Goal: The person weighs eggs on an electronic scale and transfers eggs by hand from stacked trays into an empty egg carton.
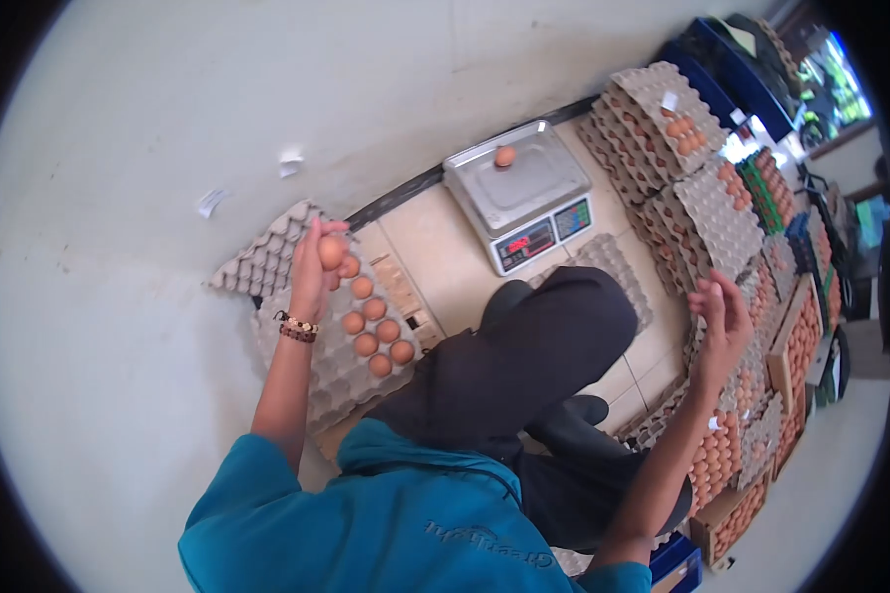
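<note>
My left hand (316,265) is closed round a brown egg (332,251), above a grey egg tray (331,395) on my left. Several brown eggs (374,309) sit in that tray's cups, grouped near its right side. My right hand (725,321) is raised on the other side, fingers apart with nothing in them, in front of stacked egg trays (707,217). Between my hands and farther off, a digital scale (519,198) stands on the floor with one brown egg (504,156) on its metal pan.
Another grey tray (277,247) leans near the wall at left. An egg tray (613,272) lies on the floor by my knee. Tall tray stacks (653,128) and wooden crates of eggs (801,341) line the right side. Blue crates (732,74) stand at the back.
</note>
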Tool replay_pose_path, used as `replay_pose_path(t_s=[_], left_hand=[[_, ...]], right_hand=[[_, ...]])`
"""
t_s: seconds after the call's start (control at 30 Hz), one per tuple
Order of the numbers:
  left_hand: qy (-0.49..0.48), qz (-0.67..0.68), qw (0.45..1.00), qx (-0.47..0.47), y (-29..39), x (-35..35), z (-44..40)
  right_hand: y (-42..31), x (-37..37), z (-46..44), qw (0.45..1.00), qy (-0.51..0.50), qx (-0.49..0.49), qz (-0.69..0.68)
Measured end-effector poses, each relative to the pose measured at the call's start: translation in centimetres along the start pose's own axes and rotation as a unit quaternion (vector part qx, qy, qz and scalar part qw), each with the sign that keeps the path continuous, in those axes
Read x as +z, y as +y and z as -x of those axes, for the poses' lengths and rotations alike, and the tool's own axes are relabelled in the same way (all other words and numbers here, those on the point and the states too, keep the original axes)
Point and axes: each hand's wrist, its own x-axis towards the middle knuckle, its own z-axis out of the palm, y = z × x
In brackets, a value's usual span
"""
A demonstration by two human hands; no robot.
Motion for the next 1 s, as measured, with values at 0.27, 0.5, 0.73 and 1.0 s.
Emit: replay_pose_path(t_s=[0.27, 0.5, 0.73, 1.0], left_hand=[[-0.508, 0.024, 0.859, -0.053, 5.4, 27.8, -4.4], [-0.592, -0.078, 0.798, -0.086, 1.7, 39.8, -6.7], [-0.479, -0.393, 0.779, -0.090, -7.4, 38.8, -18.4], [-0.236, -0.694, 0.602, 0.316, -21.1, 24.6, -36.7]], right_hand=[[-6.2, 7.4, -4.2, 0.983, -0.169, -0.071, 0.017], [1.7, 6.9, -7.8, 0.974, -0.095, -0.157, 0.129], [19.9, 5.0, -6.6, 0.912, -0.028, 0.308, -0.269], [38.6, 0.3, 6.7, 0.801, 0.361, 0.458, -0.134]])
